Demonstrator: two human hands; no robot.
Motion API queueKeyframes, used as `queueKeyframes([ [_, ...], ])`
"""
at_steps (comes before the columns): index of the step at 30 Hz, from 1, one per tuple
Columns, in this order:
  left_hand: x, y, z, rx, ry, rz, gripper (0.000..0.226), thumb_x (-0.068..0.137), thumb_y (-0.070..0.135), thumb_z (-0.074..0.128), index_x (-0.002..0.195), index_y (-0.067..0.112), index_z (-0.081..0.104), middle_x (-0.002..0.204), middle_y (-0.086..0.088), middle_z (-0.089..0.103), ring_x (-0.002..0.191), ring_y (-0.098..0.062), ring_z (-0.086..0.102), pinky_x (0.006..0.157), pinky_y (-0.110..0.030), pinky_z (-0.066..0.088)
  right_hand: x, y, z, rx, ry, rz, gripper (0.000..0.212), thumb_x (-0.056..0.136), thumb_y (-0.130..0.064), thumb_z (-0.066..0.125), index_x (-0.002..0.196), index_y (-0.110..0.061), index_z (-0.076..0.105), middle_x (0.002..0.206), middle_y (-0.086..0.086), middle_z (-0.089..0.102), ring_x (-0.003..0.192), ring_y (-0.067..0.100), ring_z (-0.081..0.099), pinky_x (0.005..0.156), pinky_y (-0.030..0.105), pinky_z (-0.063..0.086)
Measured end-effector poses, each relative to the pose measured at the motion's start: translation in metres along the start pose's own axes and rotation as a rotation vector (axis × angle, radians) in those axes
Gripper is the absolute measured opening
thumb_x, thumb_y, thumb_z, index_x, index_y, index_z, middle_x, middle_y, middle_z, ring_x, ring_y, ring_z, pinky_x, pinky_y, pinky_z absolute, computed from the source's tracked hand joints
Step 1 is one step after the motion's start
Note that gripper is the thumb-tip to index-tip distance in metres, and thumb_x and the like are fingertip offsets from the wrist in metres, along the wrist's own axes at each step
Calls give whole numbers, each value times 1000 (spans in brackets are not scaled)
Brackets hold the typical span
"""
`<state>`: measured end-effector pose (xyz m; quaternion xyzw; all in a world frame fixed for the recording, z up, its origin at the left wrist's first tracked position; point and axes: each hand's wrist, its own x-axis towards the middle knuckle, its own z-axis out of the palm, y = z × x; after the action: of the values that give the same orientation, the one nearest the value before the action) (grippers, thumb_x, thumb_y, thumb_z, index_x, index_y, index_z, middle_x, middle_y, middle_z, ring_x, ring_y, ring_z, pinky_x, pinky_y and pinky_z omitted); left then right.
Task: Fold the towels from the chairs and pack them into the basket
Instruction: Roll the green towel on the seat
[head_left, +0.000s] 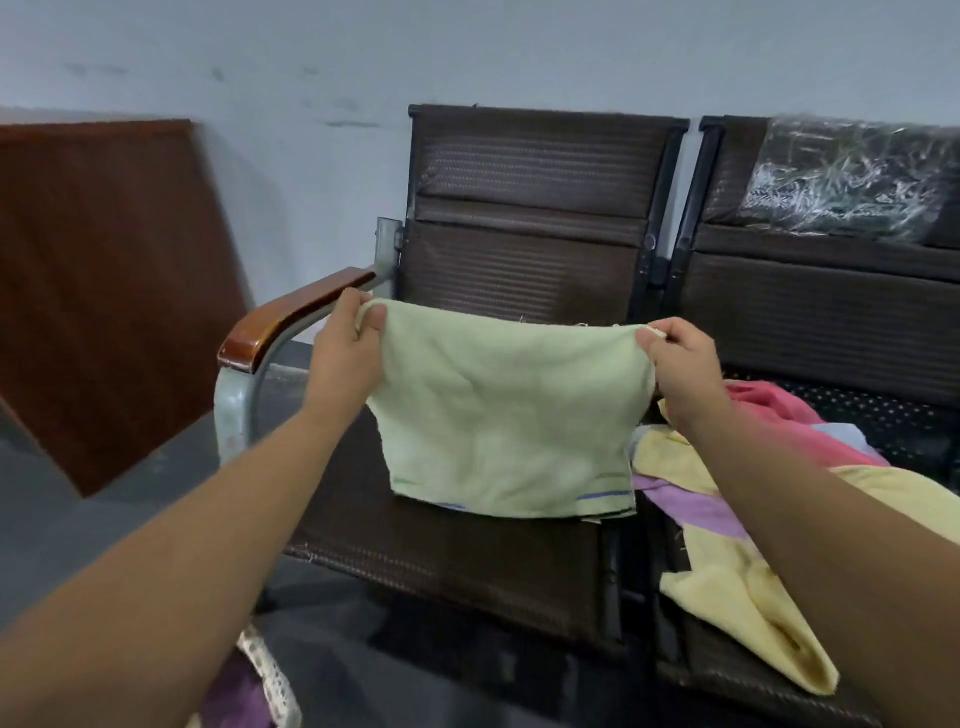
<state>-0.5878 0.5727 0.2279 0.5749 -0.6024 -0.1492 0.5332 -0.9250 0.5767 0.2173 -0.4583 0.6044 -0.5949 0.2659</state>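
Note:
A pale green towel (509, 415) hangs stretched between my two hands above the seat of the left brown chair (467, 561). My left hand (348, 343) pinches its upper left corner and my right hand (680, 358) pinches its upper right corner. The towel's lower edge, with a thin blue stripe, rests on the seat. On the right chair (831, 312) lies a loose heap of towels: yellow (737, 582), pink (779, 405) and purple (691, 509). No basket is in view.
The left chair has a wooden armrest (291, 317) on a grey metal frame. A brown wooden panel (98, 291) leans against the wall at left. Crinkled plastic (852, 176) covers the right chair's backrest. Purple cloth with lace trim (260, 680) shows at the bottom edge.

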Motion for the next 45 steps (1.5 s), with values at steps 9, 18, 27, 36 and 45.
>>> queueKeyframes([
  [9,44,11,14,-52,171,-1,11,102,24,50,96,15,52,70,7,49,63,-5,43,54,-13,33,32,-7,16,90,8,-18,9,96,-16,60,95,-13,68,95,15,71,81,19,63,73,38,53],
  [18,33,36,-30,-416,-272,-182,28,100,16,50,74,21,59,70,0,57,57,-14,49,56,-25,38,10,-68,-11,223,-295,133,19,90,2,55,81,-5,70,76,11,69,71,27,64,70,35,51],
  [27,55,30,-46,-230,-123,-144,16,92,31,61,78,25,64,75,-1,59,66,-17,50,64,-28,42,29,-73,-2,14,-145,111,8,90,-5,65,90,-9,72,87,10,70,82,25,65,71,32,53],
  [36,70,-85,43,331,-254,-235,18,95,24,59,84,12,68,67,-6,67,58,-23,66,60,-29,53,72,46,51,-518,-164,208,6,90,-9,68,90,-4,66,83,20,70,65,29,70,64,39,62],
  [45,50,-176,135,40,-507,-385,89,95,38,65,158,32,2,157,-8,36,137,-23,45,108,-38,42,99,163,110,-469,-255,155,62,92,-23,67,147,-12,41,135,8,53,117,27,57,99,44,50],
])
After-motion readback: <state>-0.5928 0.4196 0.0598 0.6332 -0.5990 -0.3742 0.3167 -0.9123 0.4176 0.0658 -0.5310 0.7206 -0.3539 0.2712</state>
